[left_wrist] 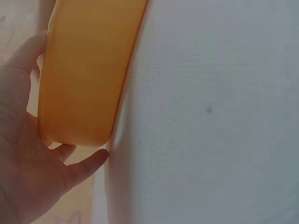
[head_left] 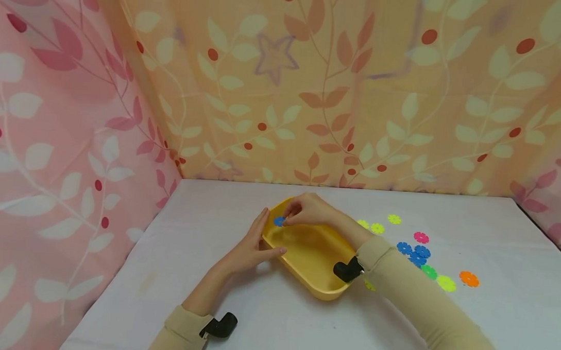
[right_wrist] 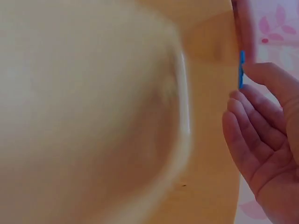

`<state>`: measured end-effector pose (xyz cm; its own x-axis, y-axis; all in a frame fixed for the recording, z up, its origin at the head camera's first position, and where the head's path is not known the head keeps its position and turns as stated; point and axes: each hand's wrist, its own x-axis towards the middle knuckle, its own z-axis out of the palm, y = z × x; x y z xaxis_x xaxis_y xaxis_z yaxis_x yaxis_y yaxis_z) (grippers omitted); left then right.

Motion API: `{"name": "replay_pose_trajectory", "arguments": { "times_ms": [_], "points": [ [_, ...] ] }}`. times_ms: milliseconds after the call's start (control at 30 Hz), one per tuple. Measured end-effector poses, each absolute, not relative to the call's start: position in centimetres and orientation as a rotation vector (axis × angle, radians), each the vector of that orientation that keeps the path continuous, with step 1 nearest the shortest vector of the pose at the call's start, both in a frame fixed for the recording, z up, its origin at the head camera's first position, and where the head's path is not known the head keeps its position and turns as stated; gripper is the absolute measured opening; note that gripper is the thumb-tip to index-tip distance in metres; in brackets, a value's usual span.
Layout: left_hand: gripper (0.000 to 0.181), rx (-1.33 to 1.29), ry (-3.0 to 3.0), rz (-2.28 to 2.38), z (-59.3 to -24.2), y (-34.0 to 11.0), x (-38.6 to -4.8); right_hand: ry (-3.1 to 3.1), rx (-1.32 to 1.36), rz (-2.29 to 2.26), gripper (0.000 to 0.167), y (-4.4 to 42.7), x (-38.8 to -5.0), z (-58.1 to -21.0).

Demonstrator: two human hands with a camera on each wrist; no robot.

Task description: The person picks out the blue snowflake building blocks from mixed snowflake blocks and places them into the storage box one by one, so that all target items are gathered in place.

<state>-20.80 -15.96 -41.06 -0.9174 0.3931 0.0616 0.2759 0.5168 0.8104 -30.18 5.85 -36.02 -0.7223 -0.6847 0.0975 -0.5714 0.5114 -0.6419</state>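
Observation:
My right hand point(head_left: 309, 209) pinches a blue flower-shaped disc point(head_left: 279, 221) between thumb and fingertips, over the far left end of a yellow plastic tub point(head_left: 312, 256). In the right wrist view the blue disc point(right_wrist: 241, 70) appears edge-on at the fingertips. My left hand point(head_left: 247, 248) grips that same end of the tub, thumb at the near rim and fingers along the outside of the end wall. The left wrist view has the tub's side point(left_wrist: 88, 74) close up, with the left hand point(left_wrist: 28, 140) around its end.
Right of the tub several flower-shaped discs lie on the white table point(head_left: 165, 294): blue point(head_left: 417, 258), pink point(head_left: 421, 237), orange point(head_left: 469, 278), green point(head_left: 428, 272) and yellow point(head_left: 446, 283). My right forearm point(head_left: 411, 287) partly covers this area. A patterned curtain point(head_left: 311, 93) stands behind.

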Motion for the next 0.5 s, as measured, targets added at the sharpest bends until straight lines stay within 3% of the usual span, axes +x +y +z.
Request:
{"name": "replay_pose_trajectory", "arguments": {
  "times_ms": [500],
  "points": [
    [0.105,0.571,2.618,1.371,-41.1,-16.0,-20.7,2.437,-1.212,-0.870,0.018,3.8,-31.2,-38.9]
  ]
}}
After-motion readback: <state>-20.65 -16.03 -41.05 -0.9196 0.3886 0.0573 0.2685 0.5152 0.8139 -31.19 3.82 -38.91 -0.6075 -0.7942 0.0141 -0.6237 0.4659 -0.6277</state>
